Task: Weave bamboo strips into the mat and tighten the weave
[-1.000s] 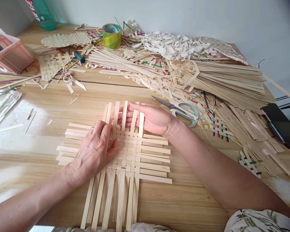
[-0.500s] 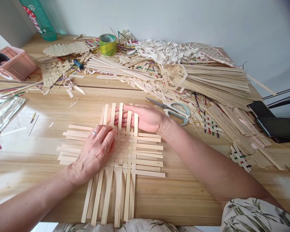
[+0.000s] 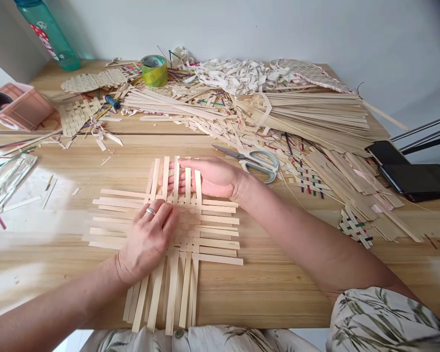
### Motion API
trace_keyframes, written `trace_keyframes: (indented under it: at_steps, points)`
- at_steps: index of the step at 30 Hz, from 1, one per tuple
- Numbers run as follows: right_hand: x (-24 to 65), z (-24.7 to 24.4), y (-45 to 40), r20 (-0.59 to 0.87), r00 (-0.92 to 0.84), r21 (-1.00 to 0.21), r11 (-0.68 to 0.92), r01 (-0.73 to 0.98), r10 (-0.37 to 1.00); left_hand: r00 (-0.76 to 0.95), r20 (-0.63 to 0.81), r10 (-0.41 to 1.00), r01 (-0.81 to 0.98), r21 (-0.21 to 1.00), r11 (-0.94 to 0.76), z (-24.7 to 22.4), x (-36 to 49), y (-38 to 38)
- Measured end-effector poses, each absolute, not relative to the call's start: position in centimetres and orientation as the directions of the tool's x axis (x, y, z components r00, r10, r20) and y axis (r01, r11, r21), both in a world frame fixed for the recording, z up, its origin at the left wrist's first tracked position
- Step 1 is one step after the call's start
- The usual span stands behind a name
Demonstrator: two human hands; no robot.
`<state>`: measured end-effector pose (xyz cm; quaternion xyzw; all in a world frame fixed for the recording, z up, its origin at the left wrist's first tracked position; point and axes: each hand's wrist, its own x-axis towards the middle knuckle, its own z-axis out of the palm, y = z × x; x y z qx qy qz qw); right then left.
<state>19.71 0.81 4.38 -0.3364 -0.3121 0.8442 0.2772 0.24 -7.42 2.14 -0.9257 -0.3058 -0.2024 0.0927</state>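
Observation:
A woven mat of pale flat wood strips (image 3: 185, 230) lies in front of me on the table, with loose strip ends sticking out on all sides. My left hand (image 3: 150, 234), with a ring on one finger, rests on the left part of the weave. Its fingers are curled and pressed onto the strips; the fingertips are partly hidden. At the far side, my right hand (image 3: 214, 181) lies palm up behind the raised upper strip ends (image 3: 177, 178). Its fingers are stretched out to the left and partly covered by those strips.
Scissors (image 3: 258, 164) lie just beyond my right hand. Farther back are a tape roll (image 3: 154, 72), a bundle of long strips (image 3: 311, 117) and many scraps. A pink basket (image 3: 27, 107) and a bottle (image 3: 54, 41) stand left; a phone (image 3: 417, 181) lies right.
The view has shifted slightly, so most things sit a little farther left. My left hand has shifted slightly right over the weave. My right hand stays behind the upper strips.

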Motion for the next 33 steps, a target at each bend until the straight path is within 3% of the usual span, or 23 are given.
trace_keyframes:
  at_steps: [13,33]
  points:
    - [20.4,3.4,0.2,-0.286,-0.696,-0.697,-0.641,-0.321,0.659,0.746,0.405,0.528,0.599,-0.064,-0.798,2.6,0.3,-7.2]
    - [20.8,2.8,-0.1,-0.303,-0.682,-0.732,-0.621,-0.28,0.665,0.713,0.398,0.577,0.634,-0.017,-0.773,2.1,0.3,-7.1]
